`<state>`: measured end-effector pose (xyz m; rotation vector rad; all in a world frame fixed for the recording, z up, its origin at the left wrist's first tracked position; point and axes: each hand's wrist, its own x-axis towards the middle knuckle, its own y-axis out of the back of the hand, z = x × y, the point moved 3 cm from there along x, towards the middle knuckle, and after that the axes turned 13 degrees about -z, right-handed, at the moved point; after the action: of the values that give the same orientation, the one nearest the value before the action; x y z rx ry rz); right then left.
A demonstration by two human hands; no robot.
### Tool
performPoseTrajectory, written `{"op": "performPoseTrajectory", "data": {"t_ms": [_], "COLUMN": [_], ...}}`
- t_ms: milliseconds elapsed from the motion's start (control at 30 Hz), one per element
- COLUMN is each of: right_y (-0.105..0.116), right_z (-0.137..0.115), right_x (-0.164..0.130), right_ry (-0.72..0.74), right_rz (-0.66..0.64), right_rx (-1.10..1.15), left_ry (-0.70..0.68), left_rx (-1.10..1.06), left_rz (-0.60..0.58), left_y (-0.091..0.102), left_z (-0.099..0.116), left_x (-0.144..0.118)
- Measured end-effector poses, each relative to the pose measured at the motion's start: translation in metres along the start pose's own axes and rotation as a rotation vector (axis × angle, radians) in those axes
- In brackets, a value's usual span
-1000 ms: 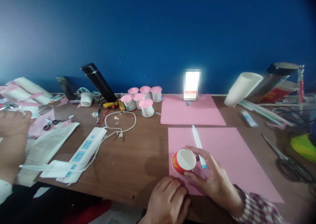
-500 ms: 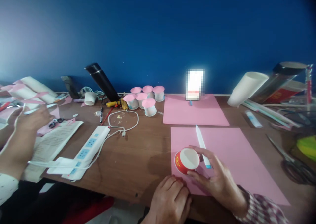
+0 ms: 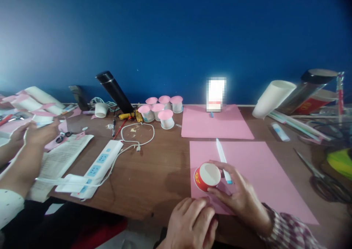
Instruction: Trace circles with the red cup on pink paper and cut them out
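Note:
My right hand grips a small red paper cup with a white inside, standing upside down or tilted on a pink paper sheet. A white pen with a blue tip lies on that sheet, just behind my fingers. My left hand rests curled at the table's front edge, on the pink sheet's near corner, holding nothing.
A second pink sheet lies behind. Several pink-topped cups, a power strip, a cable, a black flask, scissors and a white cup stack lie around. Another person's hands work at left.
My left hand slid slightly toward the front edge. The other person's hand at left moved up and inward. The cup stayed in my right hand.

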<state>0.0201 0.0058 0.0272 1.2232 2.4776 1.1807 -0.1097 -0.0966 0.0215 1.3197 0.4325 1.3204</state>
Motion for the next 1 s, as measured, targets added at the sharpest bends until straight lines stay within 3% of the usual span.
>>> {"op": "performPoseTrajectory", "data": {"t_ms": [67, 200, 700, 833, 1000], "right_y": [0.0, 0.0, 0.003, 0.024, 0.079], "right_z": [0.001, 0.001, -0.002, -0.002, -0.01], "right_x": [0.0, 0.001, 0.0, -0.011, -0.013], "right_ry": [0.003, -0.007, -0.072, -0.096, -0.126], "right_rz": [0.012, -0.002, 0.011, -0.026, 0.237], "right_rx": [0.005, 0.032, -0.004, -0.088, -0.054], "left_ry": [0.017, 0.059, 0.124, 0.15, 0.153], "left_rx": [0.05, 0.132, 0.236, 0.264, 0.233], "left_rz": [0.09, -0.033, -0.06, -0.061, -0.025], "left_y": [0.015, 0.021, -0.023, -0.03, -0.034], "left_z": [0.006, 0.014, 0.012, 0.011, 0.011], "left_x": [0.007, 0.02, 0.011, 0.011, 0.01]}}
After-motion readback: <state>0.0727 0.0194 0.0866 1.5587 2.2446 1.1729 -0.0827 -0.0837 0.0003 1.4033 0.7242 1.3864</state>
